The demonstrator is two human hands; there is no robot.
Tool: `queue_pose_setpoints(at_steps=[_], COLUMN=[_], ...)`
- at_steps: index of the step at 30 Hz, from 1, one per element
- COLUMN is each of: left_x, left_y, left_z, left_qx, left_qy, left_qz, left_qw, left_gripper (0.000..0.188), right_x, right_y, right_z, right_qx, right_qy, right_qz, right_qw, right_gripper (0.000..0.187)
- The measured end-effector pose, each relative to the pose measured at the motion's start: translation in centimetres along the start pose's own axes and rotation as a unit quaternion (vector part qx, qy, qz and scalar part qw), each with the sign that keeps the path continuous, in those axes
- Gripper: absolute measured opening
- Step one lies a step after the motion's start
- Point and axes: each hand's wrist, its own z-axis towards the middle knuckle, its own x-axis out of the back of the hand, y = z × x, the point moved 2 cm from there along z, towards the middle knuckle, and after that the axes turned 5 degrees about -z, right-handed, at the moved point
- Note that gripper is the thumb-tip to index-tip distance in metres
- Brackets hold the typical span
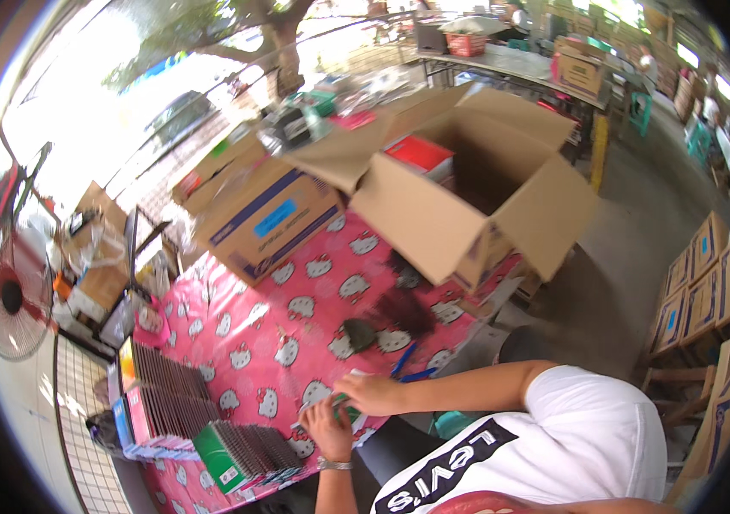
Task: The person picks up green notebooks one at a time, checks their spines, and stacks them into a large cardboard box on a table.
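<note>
My left hand [328, 430], with a band on its wrist, and my right hand [370, 394] are close together at the near edge of the pink table. Their fingers are curled around something small; a bit of a green and white thing [350, 413] shows between them, its kind unclear. Just beyond my right hand lie blue-handled pliers [412, 368]. A dark rounded object [358, 334] and a blurred dark brown thing [406, 311] are farther up the cloth. To the left of my hands stand green-covered spiral notebooks [245, 454] in a row, with a taller stack of notebooks [164, 398] behind.
A large open carton [433, 214] with a red-topped box [419, 156] inside stands at the far side. Left of it is another carton [271, 218]. A fan [12, 295] stands at far left. Stacked cartons [703, 291] are on the right; people work in the background.
</note>
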Motion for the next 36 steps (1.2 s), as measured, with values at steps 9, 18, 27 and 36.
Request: queue_pose_setpoints(at_steps=[9,18,27,36], left_x=[-2.5,-4.0,-4.5,-2.7], left_y=[-1.0,1.0,0.9,-0.7], left_z=[1.0,3.3,2.5,2.5], left_qx=[0.046,0.029,0.024,0.077], left_qy=[0.006,-0.003,0.003,-0.088], left_qz=[0.029,0.131,0.05,0.047], left_qw=[0.999,0.991,0.998,0.992], left_gripper=[0.026,0.023,0.023,0.02], right_x=[5.7,7.7,8.0,9.0], right_y=[3.4,7.0,9.9,9.6], right_z=[0.2,-2.7,-1.4,-1.2], right_qx=[0.004,0.02,0.058,0.034], right_qy=[-0.131,-0.076,-0.037,-0.063], right_qz=[0.056,0.091,0.118,0.171], right_qw=[0.99,0.993,0.991,0.983], right_gripper=[0.043,0.028,0.027,0.03])
